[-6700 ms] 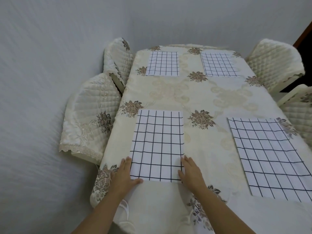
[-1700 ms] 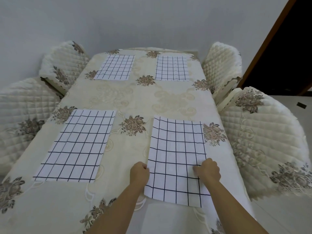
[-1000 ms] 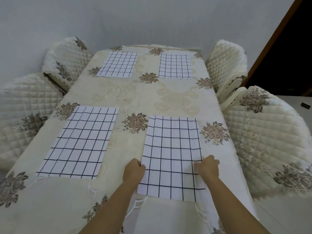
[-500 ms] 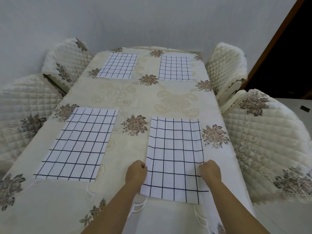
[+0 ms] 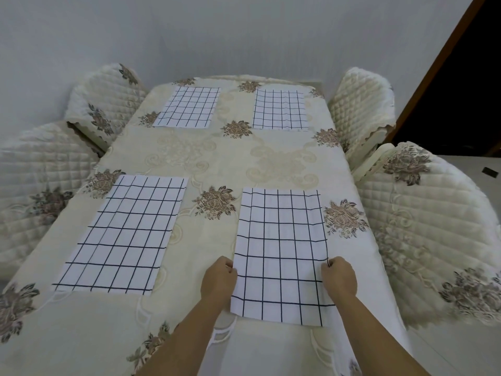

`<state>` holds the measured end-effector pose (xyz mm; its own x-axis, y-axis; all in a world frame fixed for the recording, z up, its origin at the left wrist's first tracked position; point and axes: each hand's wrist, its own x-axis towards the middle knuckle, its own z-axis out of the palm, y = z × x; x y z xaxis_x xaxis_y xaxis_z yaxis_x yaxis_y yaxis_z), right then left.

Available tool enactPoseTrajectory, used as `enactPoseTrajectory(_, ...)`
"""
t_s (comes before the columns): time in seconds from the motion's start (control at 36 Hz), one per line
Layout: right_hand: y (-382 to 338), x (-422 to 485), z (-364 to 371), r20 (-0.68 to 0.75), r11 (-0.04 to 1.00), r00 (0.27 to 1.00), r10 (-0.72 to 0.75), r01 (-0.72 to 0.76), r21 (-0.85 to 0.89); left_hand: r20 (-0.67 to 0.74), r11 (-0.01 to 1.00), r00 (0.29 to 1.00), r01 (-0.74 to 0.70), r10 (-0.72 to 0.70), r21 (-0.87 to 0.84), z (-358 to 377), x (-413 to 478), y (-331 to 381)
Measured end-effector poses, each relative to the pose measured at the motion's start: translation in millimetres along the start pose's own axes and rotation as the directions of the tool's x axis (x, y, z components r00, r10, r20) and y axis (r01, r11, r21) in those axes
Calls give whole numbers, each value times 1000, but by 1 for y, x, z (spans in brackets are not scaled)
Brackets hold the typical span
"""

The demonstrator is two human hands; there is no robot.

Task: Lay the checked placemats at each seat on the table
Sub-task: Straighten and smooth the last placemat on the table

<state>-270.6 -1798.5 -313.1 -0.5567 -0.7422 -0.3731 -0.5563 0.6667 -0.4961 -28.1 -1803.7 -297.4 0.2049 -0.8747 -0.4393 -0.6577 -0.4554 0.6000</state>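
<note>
Quilted chair covers [image 5: 35, 169] bulge up along the left side, cream fabric stitched in little diamonds with brownish flower embroidery, two of them tucked tight against the table [image 5: 233, 158]. That table wears a shiny cream tablecloth [image 5: 217, 348] with tone-on-tone swirls and the same brown rose clusters scattered about.

Four checked placemats lie flat on it, all thin white rectangles with a dark grid. Near-left placemat [image 5: 122, 237] sits on its own, nobody touching it. Far-left placemat [image 5: 188, 107] and far-right placemat [image 5: 280, 109] sit up by the wall end, well apart from the near pair.

Near-right placemat [image 5: 280, 253] is the one being handled. Left hand [image 5: 219, 279] is curled closed, pinching the mat's left edge, and right hand [image 5: 339, 278] is curled closed pinching the right edge, both low down on the mat's long sides. The cloth looks slightly rippled between them, with a few faint creases. Its near edge lies close to where the tablecloth drops off the table.

Over on the right, two more padded chair covers [image 5: 423, 226] crowd that side, and a dark doorway with a brown wooden frame [image 5: 436, 69] runs up the corner.
</note>
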Motion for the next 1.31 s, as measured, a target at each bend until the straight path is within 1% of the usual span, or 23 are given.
enactPoseTrajectory(0.31, 1, -1, -1, 1, 1000, 1000, -13, 13, -7, -17, 998, 999, -40, 39, -49, 0, 0, -4)
enactPoseTrajectory(0.56, -1, -2, -2, -7, 1000, 1000, -13, 13, 7, -33, 992, 992, -120, 118, -45, 0, -1, -9)
enactPoseTrajectory(0.83, -6, 1, -6, -4, 999, 1000, -31, 31, 12, 36, 993, 993, -115, 115, -5, -3, 9, -2)
enactPoseTrajectory(1.0, -9, 9, -5, -2, 999, 999, -36, 36, 2, 18, 994, 994, -107, 107, 26, -3, 12, 0)
enactPoseTrajectory(1.19, -12, 16, -3, 2, 1000, 1000, -21, 21, -10, 2, 986, 988, -156, 156, 52, -4, 16, 3)
enactPoseTrajectory(1.31, -12, 16, -4, -3, 999, 999, -33, 33, 11, -32, 984, 984, -175, 175, 23, -4, 15, 3)
